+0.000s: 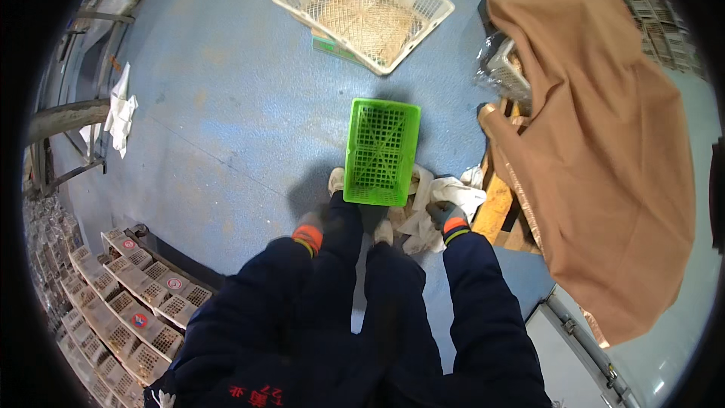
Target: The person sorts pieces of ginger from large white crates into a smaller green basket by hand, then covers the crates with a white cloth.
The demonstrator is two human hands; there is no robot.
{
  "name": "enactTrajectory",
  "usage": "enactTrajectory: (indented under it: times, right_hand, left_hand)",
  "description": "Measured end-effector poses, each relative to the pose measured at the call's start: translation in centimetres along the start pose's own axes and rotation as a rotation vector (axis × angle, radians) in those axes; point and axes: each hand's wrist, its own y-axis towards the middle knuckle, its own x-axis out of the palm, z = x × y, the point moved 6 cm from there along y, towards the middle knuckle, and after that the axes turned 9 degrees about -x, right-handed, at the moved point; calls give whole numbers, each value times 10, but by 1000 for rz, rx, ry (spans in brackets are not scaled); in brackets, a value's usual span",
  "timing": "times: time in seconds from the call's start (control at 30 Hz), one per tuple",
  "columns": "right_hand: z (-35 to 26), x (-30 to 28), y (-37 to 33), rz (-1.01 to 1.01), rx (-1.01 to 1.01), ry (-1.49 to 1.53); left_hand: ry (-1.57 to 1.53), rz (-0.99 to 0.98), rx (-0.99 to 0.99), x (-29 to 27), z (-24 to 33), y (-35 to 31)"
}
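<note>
A bright green plastic basket point(353, 153) with a grid bottom is in front of my feet, and nothing shows inside it. My left hand point(310, 225), in a grey glove with an orange cuff, hangs beside my left leg below the basket's left corner; its fingers are blurred and hidden. On the other side my right hand point(444, 215), in a dark grey glove with an orange cuff, is curled closed, right of the basket. It overlaps crumpled white sheeting point(459, 195); whether it grips that sheeting cannot be made out.
A white mesh basket point(430, 6) with pale contents stands ahead, over a green-edged box point(332, 46). Brown cloth point(596, 151) drapes over things at right, beside a yellow-edged pallet point(495, 208). Stacked crates point(143, 302) fill the lower left; a metal frame point(72, 117) stands far left.
</note>
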Motion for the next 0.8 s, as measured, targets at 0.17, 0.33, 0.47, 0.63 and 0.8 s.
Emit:
enactTrajectory:
  times: [0.17, 0.33, 0.47, 0.63, 0.8]
  right_hand:
    - [-71, 36, 64, -164, 243, -245]
    - [-86, 47, 128, -207, 327, -453]
    - [-68, 65, 150, -347, 315, -595]
    - [-98, 93, 146, -287, 119, -758]
    - [-118, 78, 127, -130, -78, -734]
  left_hand:
    - [242, 73, -104, -41, 54, 78]
    - [284, 53, -143, -34, 104, 135]
    - [358, 7, -270, -28, 110, 154]
    - [352, -43, -328, -38, 98, 164]
    - [324, -76, -247, -27, 108, 154]
